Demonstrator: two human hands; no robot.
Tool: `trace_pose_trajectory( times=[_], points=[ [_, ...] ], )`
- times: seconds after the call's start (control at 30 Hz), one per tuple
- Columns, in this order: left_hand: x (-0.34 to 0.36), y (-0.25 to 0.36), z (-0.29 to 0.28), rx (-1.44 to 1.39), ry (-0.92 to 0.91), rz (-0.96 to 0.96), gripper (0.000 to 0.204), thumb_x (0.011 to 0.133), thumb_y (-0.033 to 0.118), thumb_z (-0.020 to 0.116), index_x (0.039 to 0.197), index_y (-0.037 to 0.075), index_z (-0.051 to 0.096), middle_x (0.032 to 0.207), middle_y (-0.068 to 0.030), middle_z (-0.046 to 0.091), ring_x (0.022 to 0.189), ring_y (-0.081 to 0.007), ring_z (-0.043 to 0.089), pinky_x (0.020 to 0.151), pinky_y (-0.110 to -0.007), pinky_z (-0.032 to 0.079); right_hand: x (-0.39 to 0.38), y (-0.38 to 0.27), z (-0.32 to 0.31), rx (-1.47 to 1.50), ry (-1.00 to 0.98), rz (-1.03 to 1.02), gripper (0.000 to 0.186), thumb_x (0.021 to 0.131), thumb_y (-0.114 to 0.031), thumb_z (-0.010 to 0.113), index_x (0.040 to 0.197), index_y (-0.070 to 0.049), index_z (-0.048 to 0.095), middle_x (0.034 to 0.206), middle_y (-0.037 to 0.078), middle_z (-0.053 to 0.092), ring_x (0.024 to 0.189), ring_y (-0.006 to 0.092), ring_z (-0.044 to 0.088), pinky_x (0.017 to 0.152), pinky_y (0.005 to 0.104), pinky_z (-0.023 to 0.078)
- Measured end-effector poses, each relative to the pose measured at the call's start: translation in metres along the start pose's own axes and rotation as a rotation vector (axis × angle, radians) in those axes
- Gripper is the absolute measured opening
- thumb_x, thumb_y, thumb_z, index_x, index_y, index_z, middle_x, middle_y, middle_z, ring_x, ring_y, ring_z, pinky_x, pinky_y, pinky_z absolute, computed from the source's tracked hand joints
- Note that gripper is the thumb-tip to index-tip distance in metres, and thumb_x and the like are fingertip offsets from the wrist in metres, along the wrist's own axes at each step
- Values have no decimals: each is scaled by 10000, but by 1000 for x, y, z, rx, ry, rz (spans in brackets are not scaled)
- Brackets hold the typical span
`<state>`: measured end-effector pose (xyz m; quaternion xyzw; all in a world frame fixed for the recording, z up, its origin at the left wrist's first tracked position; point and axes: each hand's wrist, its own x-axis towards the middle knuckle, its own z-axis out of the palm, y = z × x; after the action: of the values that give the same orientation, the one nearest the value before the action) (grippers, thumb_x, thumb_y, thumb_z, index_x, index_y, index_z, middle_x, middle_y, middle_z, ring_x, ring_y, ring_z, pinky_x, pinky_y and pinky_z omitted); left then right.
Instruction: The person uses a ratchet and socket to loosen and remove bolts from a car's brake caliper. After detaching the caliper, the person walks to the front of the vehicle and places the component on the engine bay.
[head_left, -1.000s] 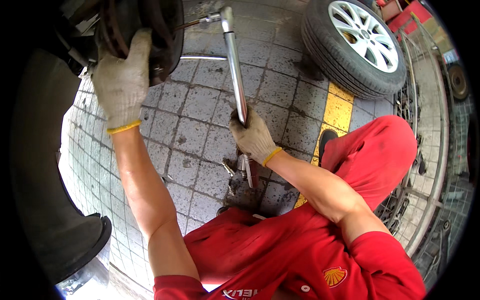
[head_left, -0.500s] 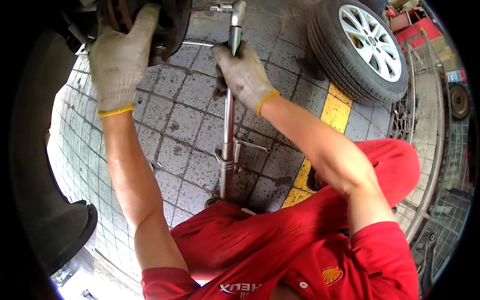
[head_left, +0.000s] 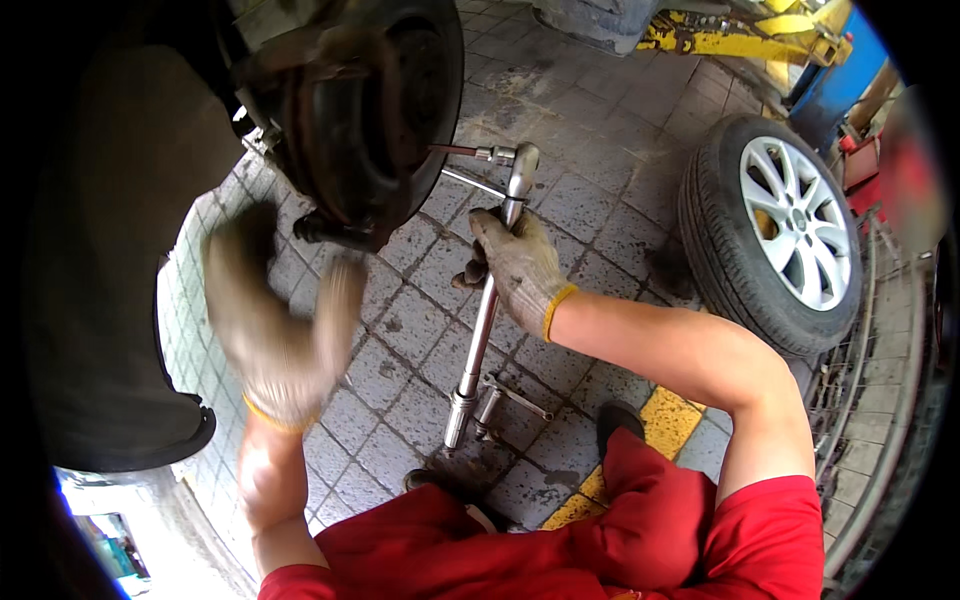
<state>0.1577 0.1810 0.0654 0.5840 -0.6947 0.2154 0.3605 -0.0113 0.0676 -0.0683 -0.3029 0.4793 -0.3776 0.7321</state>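
A long silver wrench (head_left: 483, 325) hangs from its head, with a socket and thin extension (head_left: 458, 150) reaching left into the dark brake disc assembly (head_left: 385, 120). My right hand (head_left: 515, 262), in a grey work glove, is wrapped round the shaft just below the head. My left hand (head_left: 275, 330), gloved too and blurred by motion, is below and left of the assembly, thumb and fingers apart, with nothing visible in it. Small metal tools (head_left: 510, 400) are on the tiles beside the wrench's lower end.
An alloy wheel with tyre (head_left: 730, 260) is at the right. A curved black wheel-arch liner (head_left: 110, 300) fills the left. A yellow lift arm (head_left: 700, 35) and blue post (head_left: 815, 100) are at the top right, metal railing (head_left: 870, 400) along the right.
My left hand has come off the brake assembly and moved down. My right hand has moved up the shaft toward the wrench's head. The view has shifted, showing more beyond the disc.
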Motion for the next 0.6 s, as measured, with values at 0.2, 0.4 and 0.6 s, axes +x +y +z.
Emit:
trace_pose_trajectory(
  times=[0.2, 0.4, 0.6],
  points=[
    [-101, 34, 79, -294, -729, -428, 874, 855, 178, 819, 1526, -31, 300, 1172, -250, 679, 1146, -339, 680, 906, -430, 640, 2, 1, -7, 48, -183, -29, 295, 991, -255, 714, 1072, -2, 587, 830, 61, 565, 672, 159, 591, 694, 361, 649],
    [-106, 46, 121, -644, -983, -1095, 531, 972, 460, 727, 1238, 12, 623, 813, -61, 653, 745, -184, 616, 687, -380, 519, 15, -15, -18, 184, -403, -137, 586, 952, -378, 774, 1300, 39, 554, 1030, 113, 653, 787, 168, 730, 681, 304, 665],
    [-129, 40, 132, -611, -818, -1040, 398, 993, 403, 722, 1069, 22, 634, 740, 5, 585, 623, -90, 534, 564, -299, 465, 34, -60, -34, -1, -415, -319, 536, 999, -414, 707, 1208, 68, 600, 954, 114, 680, 755, 147, 703, 653, 297, 614]
  ],
)
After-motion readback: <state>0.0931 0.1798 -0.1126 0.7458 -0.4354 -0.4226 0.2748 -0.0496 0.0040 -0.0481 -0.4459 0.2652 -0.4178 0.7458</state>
